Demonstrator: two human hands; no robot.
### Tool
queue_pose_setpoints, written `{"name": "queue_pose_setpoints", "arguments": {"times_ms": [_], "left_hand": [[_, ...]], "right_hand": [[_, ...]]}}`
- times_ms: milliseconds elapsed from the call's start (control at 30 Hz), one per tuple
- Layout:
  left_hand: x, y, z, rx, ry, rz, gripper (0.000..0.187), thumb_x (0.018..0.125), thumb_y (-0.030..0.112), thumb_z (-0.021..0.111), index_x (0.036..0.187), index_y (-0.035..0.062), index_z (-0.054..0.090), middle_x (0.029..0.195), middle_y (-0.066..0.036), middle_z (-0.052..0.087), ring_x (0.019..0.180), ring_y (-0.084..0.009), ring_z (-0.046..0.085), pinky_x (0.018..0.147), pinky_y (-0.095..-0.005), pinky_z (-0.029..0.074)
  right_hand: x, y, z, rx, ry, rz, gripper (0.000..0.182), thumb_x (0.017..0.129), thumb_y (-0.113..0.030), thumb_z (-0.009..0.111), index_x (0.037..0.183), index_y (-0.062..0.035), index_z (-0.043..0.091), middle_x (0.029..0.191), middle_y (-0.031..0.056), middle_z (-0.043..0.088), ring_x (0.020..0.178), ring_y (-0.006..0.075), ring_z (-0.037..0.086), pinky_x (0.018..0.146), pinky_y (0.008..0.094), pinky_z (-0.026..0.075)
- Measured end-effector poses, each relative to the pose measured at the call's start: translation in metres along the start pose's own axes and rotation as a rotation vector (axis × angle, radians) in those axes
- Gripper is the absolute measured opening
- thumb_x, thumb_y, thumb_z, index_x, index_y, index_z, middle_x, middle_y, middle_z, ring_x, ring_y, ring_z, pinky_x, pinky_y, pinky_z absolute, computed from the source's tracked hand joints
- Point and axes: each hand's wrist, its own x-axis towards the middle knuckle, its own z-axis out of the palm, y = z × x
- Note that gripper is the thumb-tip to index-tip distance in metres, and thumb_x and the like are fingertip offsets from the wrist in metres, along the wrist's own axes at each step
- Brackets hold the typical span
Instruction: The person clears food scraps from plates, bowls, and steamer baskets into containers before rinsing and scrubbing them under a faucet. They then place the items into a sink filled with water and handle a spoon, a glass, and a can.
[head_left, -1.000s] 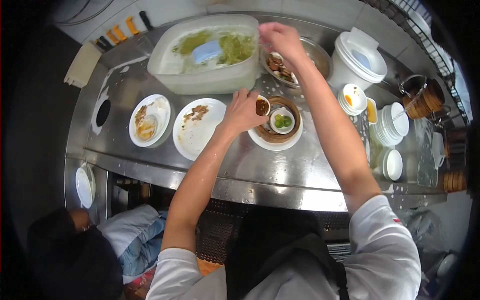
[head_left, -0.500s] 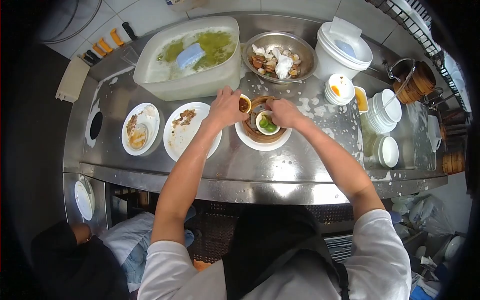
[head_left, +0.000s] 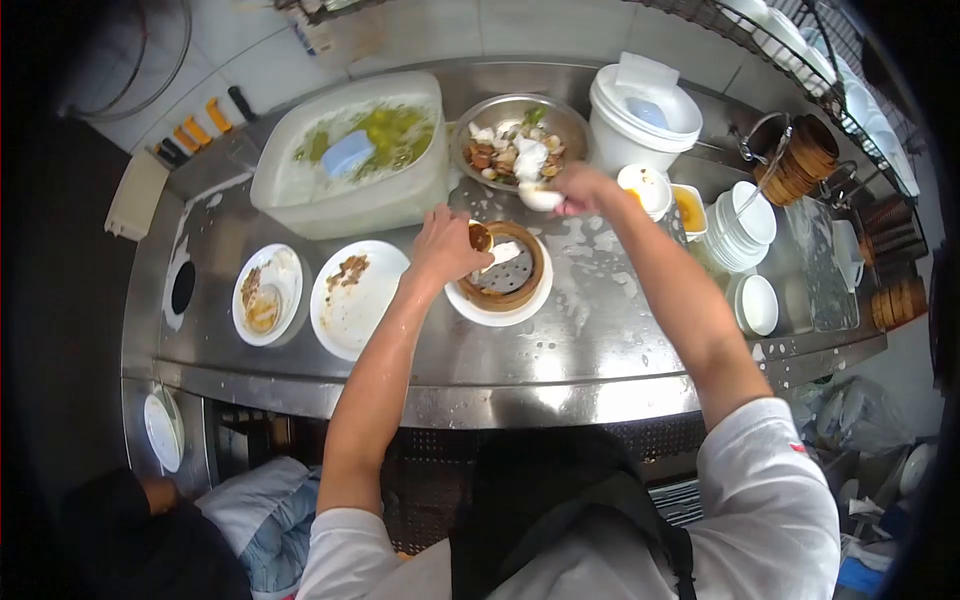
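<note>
My left hand (head_left: 445, 245) is closed around a small sauce bowl (head_left: 481, 237) with dark brown sauce inside, held over the left edge of a round bamboo steamer (head_left: 539, 284). The steamer sits on a white plate (head_left: 503, 317); something white lies over its perforated base. With my right hand (head_left: 584, 189) I grip a small white bowl (head_left: 541, 198), tipped at the near rim of a metal mixing bowl (head_left: 578, 128). That metal bowl contains food scraps, shells, a crumpled white tissue and some green pieces.
At left, two white plates (head_left: 345, 338) (head_left: 290, 325) carry scraps. Behind them stands a tub (head_left: 330, 215) of soapy water with a blue sponge (head_left: 347, 153). White buckets (head_left: 640, 145), stacked bowls (head_left: 757, 215) and a sink are on the right. Another person's sleeve (head_left: 110, 530) shows lower left.
My right hand has lifted the small bowl out of the steamer and tipped it at the metal bowl. Green pieces now lie among the scraps. My left hand still holds the sauce bowl.
</note>
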Motion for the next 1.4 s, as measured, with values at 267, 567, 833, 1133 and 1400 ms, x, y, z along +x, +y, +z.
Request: {"name": "queue_pose_setpoints", "arguments": {"times_ms": [267, 567, 833, 1133, 1400], "left_hand": [[0.009, 0.111, 0.007, -0.042, -0.033, 0.177, 0.062, 0.062, 0.036, 0.076, 0.111, 0.0030, 0.060, 0.108, -0.017, 0.050, 0.106, -0.0325, 0.047, 0.091, -0.0394, 0.041], [0.122, 0.375, 0.158, -0.268, -0.198, 0.538, 0.067, 0.061, 0.038, 0.076, 0.114, 0.0010, 0.058, 0.114, -0.021, 0.051, 0.110, -0.0359, 0.048, 0.093, -0.0405, 0.041], [0.290, 0.503, 0.278, -0.125, -0.549, 0.359, 0.074, 0.059, 0.044, 0.076, 0.116, 0.0004, 0.058, 0.113, -0.020, 0.057, 0.107, -0.0330, 0.054, 0.092, -0.0361, 0.043], [0.300, 0.461, 0.307, -0.640, -0.701, 0.185, 0.063, 0.072, 0.020, 0.073, 0.126, -0.0009, 0.047, 0.115, -0.010, 0.056, 0.104, -0.0189, 0.055, 0.087, -0.0286, 0.045], [0.268, 0.472, 0.311, -1.429, -0.678, -0.223, 0.058, 0.076, 0.010, 0.063, 0.128, 0.0074, 0.038, 0.116, -0.010, 0.052, 0.107, -0.0243, 0.054, 0.087, -0.0410, 0.047]], "right_hand": [[-0.119, 0.182, -0.071, 0.693, 0.006, -0.065, 0.023, 0.089, -0.021, 0.057, 0.106, -0.0063, 0.053, 0.075, 0.0045, 0.060, 0.053, 0.0118, 0.056, 0.040, 0.0226, 0.044], [-0.127, 0.308, -0.278, 1.277, 0.211, -0.221, 0.035, 0.087, -0.022, 0.053, 0.112, 0.0029, 0.051, 0.104, 0.0176, 0.061, 0.090, 0.0310, 0.064, 0.074, 0.0421, 0.058], [-0.031, 0.343, -0.392, 1.392, 0.190, -0.177, 0.036, 0.093, -0.021, 0.041, 0.124, -0.0041, 0.046, 0.119, 0.0146, 0.055, 0.107, 0.0298, 0.056, 0.088, 0.0521, 0.049], [-0.012, 0.345, -0.387, 1.445, 0.112, -0.122, 0.040, 0.092, -0.037, 0.052, 0.123, -0.0121, 0.050, 0.116, 0.0114, 0.057, 0.101, 0.0268, 0.057, 0.086, 0.0471, 0.048], [0.017, 0.348, -0.383, 0.834, 0.425, -0.217, 0.027, 0.088, -0.031, 0.058, 0.102, -0.0070, 0.056, 0.095, 0.0060, 0.059, 0.077, 0.0186, 0.059, 0.064, 0.0308, 0.047]]}}
